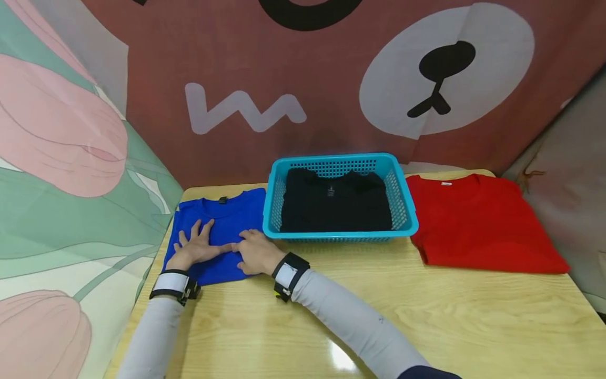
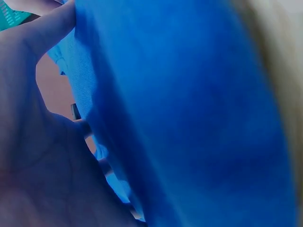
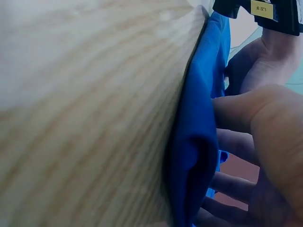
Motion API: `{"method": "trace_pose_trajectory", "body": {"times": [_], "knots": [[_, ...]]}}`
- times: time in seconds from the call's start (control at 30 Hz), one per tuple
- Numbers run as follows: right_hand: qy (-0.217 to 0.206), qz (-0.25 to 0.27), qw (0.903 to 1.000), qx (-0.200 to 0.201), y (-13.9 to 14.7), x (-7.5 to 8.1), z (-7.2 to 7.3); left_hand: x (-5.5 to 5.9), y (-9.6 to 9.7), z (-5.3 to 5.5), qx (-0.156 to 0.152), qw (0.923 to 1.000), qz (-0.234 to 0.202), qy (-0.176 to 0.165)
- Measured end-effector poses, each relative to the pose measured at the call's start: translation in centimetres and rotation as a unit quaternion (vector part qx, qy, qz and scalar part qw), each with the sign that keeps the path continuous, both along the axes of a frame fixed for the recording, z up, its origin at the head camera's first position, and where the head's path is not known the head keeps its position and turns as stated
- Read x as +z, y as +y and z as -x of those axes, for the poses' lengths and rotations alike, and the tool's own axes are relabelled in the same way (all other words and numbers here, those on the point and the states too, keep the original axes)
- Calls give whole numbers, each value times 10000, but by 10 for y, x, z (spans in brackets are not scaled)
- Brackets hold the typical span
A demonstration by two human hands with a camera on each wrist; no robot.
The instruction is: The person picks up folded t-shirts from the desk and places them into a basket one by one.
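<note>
While the blue T-shirt point(image 1: 228, 225) lies under the left hand point(image 1: 195, 249) and right hand point(image 1: 258, 252), left of the basket point(image 1: 341, 235), their spread fingers grip nothing.

You are at what looks like a small staged recording booth; whether it stands in a home, a lab or an office, you cannot tell from these views. Beyond your fingers point(image 1: 206, 229) rises a brown cloth backdrop point(image 1: 331, 79) printed with a cartoon bear's muzzle, and to their left hangs a pale tulip-print cloth point(image 1: 61, 131). Far to their right, a greyish sheet point(image 1: 563, 152) closes the other side. Beneath your fingers lies a light wood-grain worktop point(image 1: 246, 326), its surface catching a bright reflection nearer you. Just behind your fingers, on each wrist, you wear a strapped-on device point(image 1: 291, 273); the left one bears a yellow label point(image 3: 262, 9), which suits a recording setup.
</note>
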State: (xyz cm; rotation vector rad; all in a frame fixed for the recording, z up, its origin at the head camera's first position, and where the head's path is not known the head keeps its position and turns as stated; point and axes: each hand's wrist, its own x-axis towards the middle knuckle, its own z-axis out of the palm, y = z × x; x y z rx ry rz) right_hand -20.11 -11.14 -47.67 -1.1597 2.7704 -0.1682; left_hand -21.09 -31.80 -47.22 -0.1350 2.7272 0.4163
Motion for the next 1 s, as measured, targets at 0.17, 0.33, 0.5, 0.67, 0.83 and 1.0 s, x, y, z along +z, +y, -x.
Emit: {"method": "trace_pose_trajectory", "body": {"times": [0.17,0.33,0.5,0.67,0.83,1.0], "knots": [[124,-9,9999,-110,5,0,-6,1,5,-4,-31,10000,-22,85],[194,-25,9997,-117,8,0,-13,2,11,-11,-9,9996,295,34],[289,-11,9995,-100,14,-1,-25,5,19,-20,58,9986,512,-100],[468,48,9989,15,24,-3,-39,9,29,-33,29,9979,639,-136],[546,78,9983,210,35,-5,-54,11,38,-48,28,9967,807,-82],[644,-99,9967,482,45,-4,-74,15,49,-69,89,9957,918,-107]]}}
